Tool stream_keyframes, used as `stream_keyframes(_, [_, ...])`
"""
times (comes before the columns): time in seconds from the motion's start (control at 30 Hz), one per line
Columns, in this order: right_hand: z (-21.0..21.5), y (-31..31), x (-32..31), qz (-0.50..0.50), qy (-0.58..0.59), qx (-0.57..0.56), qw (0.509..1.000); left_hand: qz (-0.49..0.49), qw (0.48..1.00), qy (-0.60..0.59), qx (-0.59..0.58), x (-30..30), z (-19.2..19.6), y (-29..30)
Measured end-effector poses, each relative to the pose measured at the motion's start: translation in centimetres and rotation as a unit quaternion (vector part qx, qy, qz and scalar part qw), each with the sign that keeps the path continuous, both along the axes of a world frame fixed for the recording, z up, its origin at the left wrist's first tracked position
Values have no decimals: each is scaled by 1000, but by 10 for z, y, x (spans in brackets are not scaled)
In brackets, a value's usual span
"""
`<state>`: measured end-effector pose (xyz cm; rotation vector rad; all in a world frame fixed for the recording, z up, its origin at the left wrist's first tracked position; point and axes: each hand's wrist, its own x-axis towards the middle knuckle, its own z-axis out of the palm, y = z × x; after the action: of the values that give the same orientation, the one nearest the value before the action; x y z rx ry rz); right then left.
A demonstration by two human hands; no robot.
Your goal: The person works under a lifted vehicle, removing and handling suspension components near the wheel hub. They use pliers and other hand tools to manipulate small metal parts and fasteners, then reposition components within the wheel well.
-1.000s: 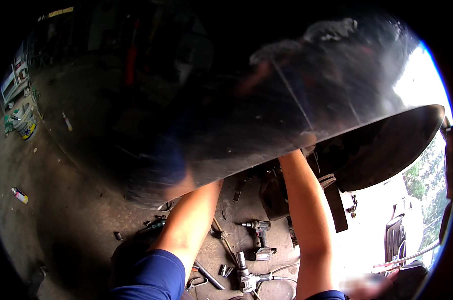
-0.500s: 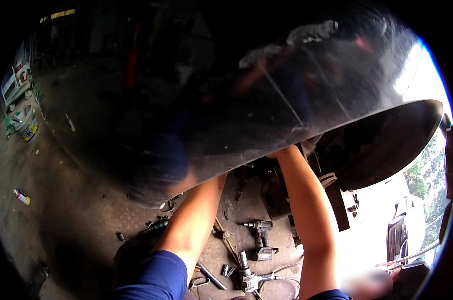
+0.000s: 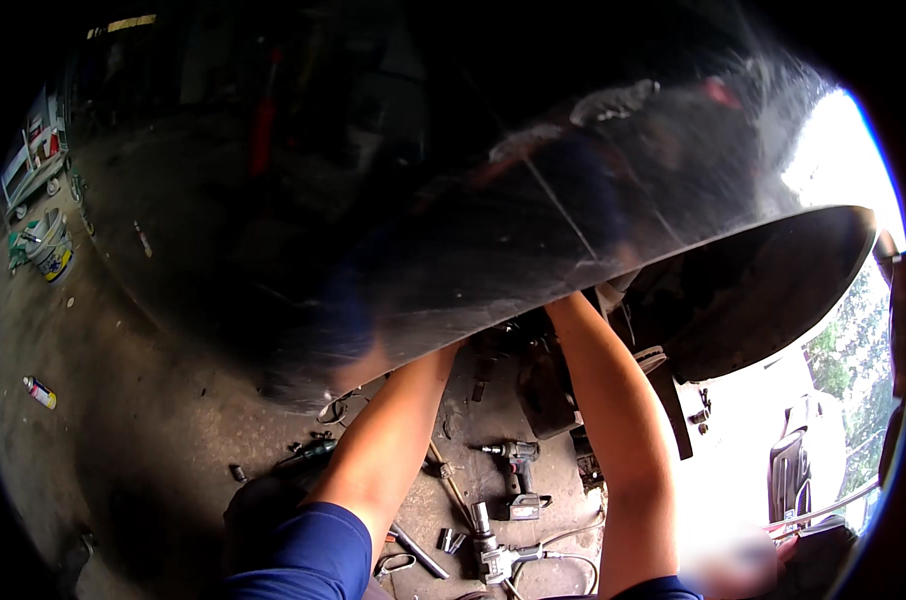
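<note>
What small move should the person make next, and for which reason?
Perhaps stoop to look under the dark panel: the left forearm and right forearm reach beneath its edge, which hides both hands and whatever they touch.

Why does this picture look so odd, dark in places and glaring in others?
In the head view, daylight at right washes out to white; the glossy dark panel carries reflections and sinks into near-black above, hiding both hands; the fisheye leaves black corners; a lower-right patch is blurred.
</note>
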<state>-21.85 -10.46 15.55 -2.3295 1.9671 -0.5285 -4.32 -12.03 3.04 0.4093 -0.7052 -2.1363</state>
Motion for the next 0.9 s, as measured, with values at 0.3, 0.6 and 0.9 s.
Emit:
stream_keyframes(0.3, [19,51,11,-140,144,-18,980,-3,999,-41,-25,-12,42,56])
stream_keyframes(0.6, [41,32,33,-229,76,161,957,-39,993,-106,-35,-20,-2,5])
stream_keyframes(0.9, [13,92,-4,-10,49,-260,964,104,955,-256,-104,-73,-12,62])
